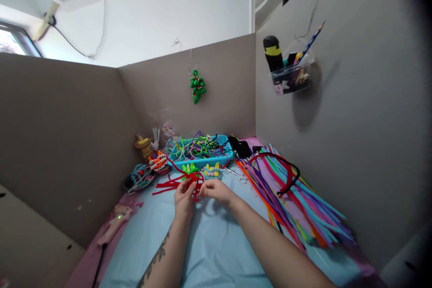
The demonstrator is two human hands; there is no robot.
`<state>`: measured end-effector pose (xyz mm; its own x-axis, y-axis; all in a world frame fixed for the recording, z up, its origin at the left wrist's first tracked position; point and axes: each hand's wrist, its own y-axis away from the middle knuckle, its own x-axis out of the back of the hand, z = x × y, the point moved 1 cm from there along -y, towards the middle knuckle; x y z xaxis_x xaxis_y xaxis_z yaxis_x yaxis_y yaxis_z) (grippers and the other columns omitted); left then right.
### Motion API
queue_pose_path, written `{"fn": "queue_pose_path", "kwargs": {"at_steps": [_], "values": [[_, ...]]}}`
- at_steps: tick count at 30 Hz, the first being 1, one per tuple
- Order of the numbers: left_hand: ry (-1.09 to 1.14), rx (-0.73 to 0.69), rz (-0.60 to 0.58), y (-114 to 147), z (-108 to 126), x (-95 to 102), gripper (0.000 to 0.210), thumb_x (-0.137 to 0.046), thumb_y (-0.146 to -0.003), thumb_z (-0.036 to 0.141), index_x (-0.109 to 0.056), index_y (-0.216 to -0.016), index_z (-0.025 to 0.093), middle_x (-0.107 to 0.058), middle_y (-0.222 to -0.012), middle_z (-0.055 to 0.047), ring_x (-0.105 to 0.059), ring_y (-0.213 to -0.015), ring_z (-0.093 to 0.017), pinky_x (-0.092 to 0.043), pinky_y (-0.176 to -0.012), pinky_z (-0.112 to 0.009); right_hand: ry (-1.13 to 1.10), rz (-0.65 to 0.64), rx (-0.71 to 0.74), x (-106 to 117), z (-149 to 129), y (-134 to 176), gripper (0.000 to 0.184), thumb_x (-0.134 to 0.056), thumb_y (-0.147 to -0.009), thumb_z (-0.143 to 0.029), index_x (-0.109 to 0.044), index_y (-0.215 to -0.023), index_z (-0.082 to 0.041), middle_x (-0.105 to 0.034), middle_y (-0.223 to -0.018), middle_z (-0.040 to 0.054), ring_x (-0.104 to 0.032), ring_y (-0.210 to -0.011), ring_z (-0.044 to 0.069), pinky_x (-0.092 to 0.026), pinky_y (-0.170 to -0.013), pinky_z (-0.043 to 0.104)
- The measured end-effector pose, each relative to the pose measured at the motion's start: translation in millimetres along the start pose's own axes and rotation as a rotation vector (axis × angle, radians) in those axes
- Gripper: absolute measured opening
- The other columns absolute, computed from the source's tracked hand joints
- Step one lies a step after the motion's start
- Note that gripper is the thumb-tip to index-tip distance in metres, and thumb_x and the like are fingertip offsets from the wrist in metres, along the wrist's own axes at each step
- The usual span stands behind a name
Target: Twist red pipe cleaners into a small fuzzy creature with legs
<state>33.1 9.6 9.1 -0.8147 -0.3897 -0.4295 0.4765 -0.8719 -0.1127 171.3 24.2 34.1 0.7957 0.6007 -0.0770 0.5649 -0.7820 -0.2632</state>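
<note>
Red pipe cleaners (pixel 168 184), joined in a tangle with several loose ends, are held above the light blue cloth. My left hand (pixel 185 195) pinches the middle of the bunch, and strands stick out to the left of it. My right hand (pixel 218 190) is closed at the fingertips by the right side of the bunch, on a red strand. Just behind my hands sit a bright green pipe-cleaner figure (pixel 190 168) and a blue and yellow pipe-cleaner figure (pixel 212 171). The red work partly hides the green one.
A blue tray (pixel 202 161) of pipe-cleaner scraps stands at the back. Scissors (pixel 239 175) lie right of the figures. Long colourful pipe cleaners (pixel 297 202) cover the right side. At left are a dark bowl (pixel 128 184) and a pink glue gun (pixel 114 225). Grey panels enclose three sides.
</note>
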Motion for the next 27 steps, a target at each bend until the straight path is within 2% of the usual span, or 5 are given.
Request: {"fn": "queue_pose_path", "kwargs": {"at_steps": [5, 7, 17, 22, 27], "values": [[-0.126, -0.046, -0.067, 7, 5, -6.3, 0.034, -0.079, -0.051, 0.023, -0.066, -0.08, 0.013, -0.069, -0.076, -0.004, -0.063, -0.07, -0.015, -0.048, -0.068, -0.027, 0.296, 0.43, 0.169, 3, 3, -2, 0.012, -0.057, -0.073, -0.027, -0.061, -0.067, -0.017, -0.055, -0.065, -0.0004, -0.049, -0.061, 0.012, -0.038, -0.058, 0.024], [-0.161, -0.044, -0.083, 11, 6, -9.1, 0.034, -0.079, -0.05, 0.024, -0.066, -0.079, 0.013, -0.069, -0.074, -0.005, -0.063, -0.068, -0.016, -0.048, -0.068, -0.028, 0.413, 0.5, 0.228, 0, 4, -2, 0.004, -0.058, -0.07, -0.019, -0.061, -0.072, -0.018, -0.055, -0.073, 0.0005, -0.051, -0.066, 0.013, -0.04, -0.061, 0.024], [-0.199, 0.041, -0.157, 20, 9, -14.7, 0.035, -0.078, -0.05, 0.025, -0.069, -0.081, 0.012, -0.071, -0.08, -0.009, -0.065, -0.071, -0.02, -0.05, -0.067, -0.031, 0.476, 0.618, 0.226, 4, 10, -3, 0.003, -0.058, -0.07, -0.019, -0.059, -0.067, -0.019, -0.055, -0.073, 0.0001, -0.051, -0.067, 0.014, -0.041, -0.062, 0.024], [-0.19, 0.028, -0.145, 21, 9, -14.3, 0.035, -0.079, -0.049, 0.023, -0.069, -0.081, 0.012, -0.071, -0.081, -0.01, -0.065, -0.074, -0.021, -0.05, -0.07, -0.032, 0.45, 0.634, 0.199, 7, 12, -4, 0.006, -0.06, -0.067, -0.019, -0.065, -0.064, -0.019, -0.058, -0.074, 0.0021, -0.054, -0.072, 0.015, -0.043, -0.068, 0.027], [-0.197, 0.069, -0.226, 19, 5, -12.1, 0.033, -0.077, -0.053, 0.024, -0.071, -0.083, 0.012, -0.071, -0.083, -0.011, -0.065, -0.078, -0.023, -0.05, -0.072, -0.033, 0.352, 0.595, 0.11, 12, 17, -7, 0.006, -0.061, -0.064, -0.016, -0.065, -0.06, -0.017, -0.057, -0.071, 0.0024, -0.055, -0.072, 0.016, -0.043, -0.07, 0.027]]}}
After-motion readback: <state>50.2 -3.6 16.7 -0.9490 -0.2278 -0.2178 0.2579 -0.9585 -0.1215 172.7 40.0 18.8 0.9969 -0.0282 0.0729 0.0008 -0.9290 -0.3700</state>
